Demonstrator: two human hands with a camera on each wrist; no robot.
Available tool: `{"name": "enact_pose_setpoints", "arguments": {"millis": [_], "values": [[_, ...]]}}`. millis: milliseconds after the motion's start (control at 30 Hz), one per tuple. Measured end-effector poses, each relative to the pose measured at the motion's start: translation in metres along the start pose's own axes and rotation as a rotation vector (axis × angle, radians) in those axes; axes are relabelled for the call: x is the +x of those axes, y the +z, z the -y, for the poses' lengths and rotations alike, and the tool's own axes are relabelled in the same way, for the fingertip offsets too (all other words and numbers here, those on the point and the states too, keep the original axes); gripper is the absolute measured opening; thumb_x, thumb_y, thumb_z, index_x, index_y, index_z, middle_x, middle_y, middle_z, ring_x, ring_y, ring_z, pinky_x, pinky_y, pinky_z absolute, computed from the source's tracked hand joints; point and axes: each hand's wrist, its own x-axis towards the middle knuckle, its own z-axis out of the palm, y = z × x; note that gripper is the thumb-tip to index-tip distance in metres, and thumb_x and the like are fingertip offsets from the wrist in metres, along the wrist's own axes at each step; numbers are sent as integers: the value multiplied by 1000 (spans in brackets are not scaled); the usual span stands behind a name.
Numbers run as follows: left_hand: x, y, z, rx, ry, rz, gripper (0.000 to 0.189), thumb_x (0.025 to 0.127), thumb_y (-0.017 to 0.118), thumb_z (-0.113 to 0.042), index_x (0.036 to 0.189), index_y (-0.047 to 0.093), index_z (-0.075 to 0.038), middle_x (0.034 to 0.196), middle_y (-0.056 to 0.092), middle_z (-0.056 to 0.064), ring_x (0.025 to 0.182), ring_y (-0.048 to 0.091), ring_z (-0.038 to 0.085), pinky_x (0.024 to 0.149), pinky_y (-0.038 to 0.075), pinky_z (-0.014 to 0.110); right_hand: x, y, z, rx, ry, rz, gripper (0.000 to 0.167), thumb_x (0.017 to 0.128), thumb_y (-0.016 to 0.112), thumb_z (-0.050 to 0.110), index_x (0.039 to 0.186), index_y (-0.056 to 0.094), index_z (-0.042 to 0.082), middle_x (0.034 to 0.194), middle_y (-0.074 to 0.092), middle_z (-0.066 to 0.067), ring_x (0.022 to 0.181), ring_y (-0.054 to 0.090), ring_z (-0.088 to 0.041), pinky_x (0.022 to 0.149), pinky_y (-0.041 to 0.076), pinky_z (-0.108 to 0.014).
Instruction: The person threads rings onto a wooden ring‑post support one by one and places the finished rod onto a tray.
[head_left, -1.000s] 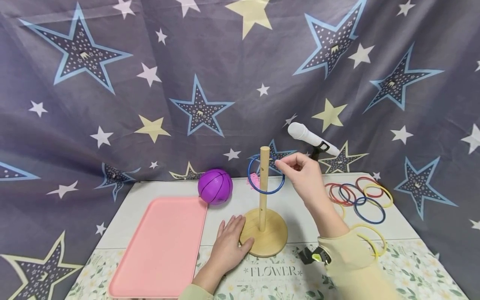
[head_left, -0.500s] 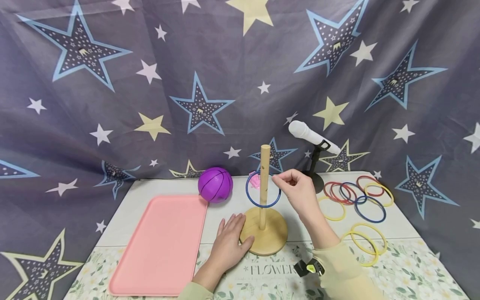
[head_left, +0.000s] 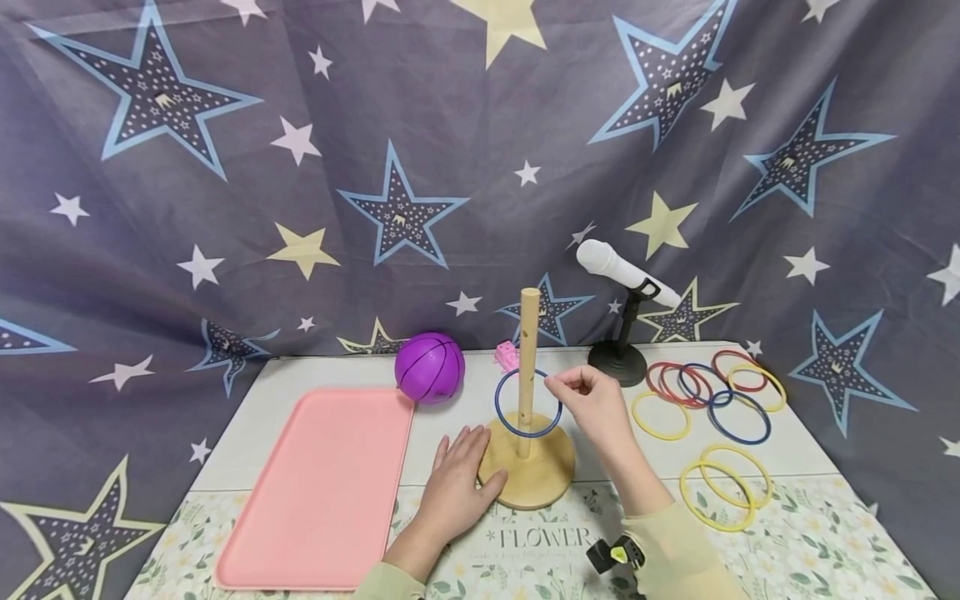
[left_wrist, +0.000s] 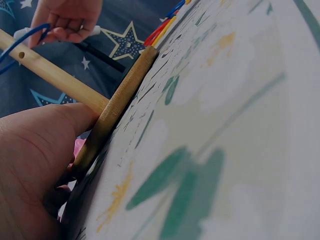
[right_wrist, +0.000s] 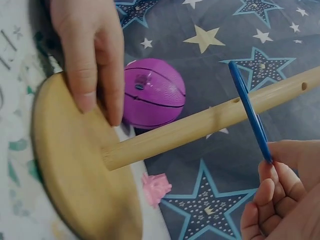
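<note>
A wooden post (head_left: 529,329) stands upright on a round wooden base (head_left: 542,483) in the head view. My left hand (head_left: 456,482) rests on the left edge of this base, fingers extended and thumb lying on top. Around the post, at about mid-height, is a blue ring (head_left: 517,432). The right side of that ring is pinched between thumb and forefinger of my right hand (head_left: 597,408). Seen from the right wrist, the blue ring (right_wrist: 254,120) encircles the post with its pinched edge low at the right.
Left of the stand lies a pink tray (head_left: 318,492), with a purple ball (head_left: 430,367) behind it. A small pink object (head_left: 506,356) sits behind the post. A white microphone (head_left: 618,265) on a black stand (head_left: 617,362) and several loose red, blue and yellow rings (head_left: 662,438) occupy the right.
My right hand has lowered the blue ring along the post from near the top to about mid-height. The left hand has stayed on the base.
</note>
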Motion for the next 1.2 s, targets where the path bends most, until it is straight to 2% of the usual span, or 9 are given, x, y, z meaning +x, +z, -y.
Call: {"name": "enact_pose_setpoints", "arguments": {"millis": [433, 867, 1200], "values": [[0, 0, 0, -11, 3, -5, 71, 105, 72, -38, 159, 54, 4, 166, 51, 21, 159, 40, 43, 134, 14, 66, -9, 2, -33, -61, 81, 37, 14, 97, 86, 15, 95, 80, 2, 82, 70, -2, 77, 60, -14, 68, 48, -22], [0, 0, 0, -10, -4, 2, 72, 104, 72, -38, 160, 53, 3, 167, 50, 22, 159, 39, 43, 134, 14, 65, -11, 7, -59, -39, 119, 89, 11, 95, 85, 9, 93, 78, 1, 78, 66, -2, 73, 58, -13, 64, 47, -21], [1, -1, -1, -6, -5, 7, 71, 104, 73, -37, 159, 53, 4, 167, 50, 22, 159, 40, 43, 134, 14, 66, -12, 10, -73, -102, 163, 100, 14, 94, 87, 15, 90, 78, 5, 78, 65, -1, 70, 54, -13, 58, 43, -22]]}}
